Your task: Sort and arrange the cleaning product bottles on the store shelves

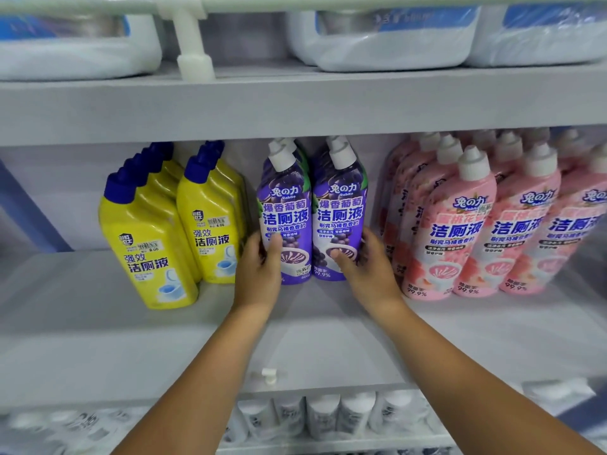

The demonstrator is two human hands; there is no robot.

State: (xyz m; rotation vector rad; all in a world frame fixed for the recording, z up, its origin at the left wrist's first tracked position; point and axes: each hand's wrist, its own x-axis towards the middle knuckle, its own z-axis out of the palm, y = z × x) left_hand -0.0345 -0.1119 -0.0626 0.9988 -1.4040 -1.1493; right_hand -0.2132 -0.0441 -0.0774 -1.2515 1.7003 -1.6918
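Observation:
Two rows of purple toilet-cleaner bottles with white caps stand upright at the middle of the grey shelf (98,323). My left hand (259,270) wraps the lower left side of the left front purple bottle (286,211). My right hand (364,267) grips the lower right side of the right front purple bottle (340,211). The two front bottles touch each other. More purple bottles stand behind them, mostly hidden.
Yellow bottles with blue caps (147,238) stand in two rows on the left. Pink bottles (460,231) fill the right in several rows. White jugs (387,41) sit on the shelf above. White bottles (325,415) stand on the shelf below.

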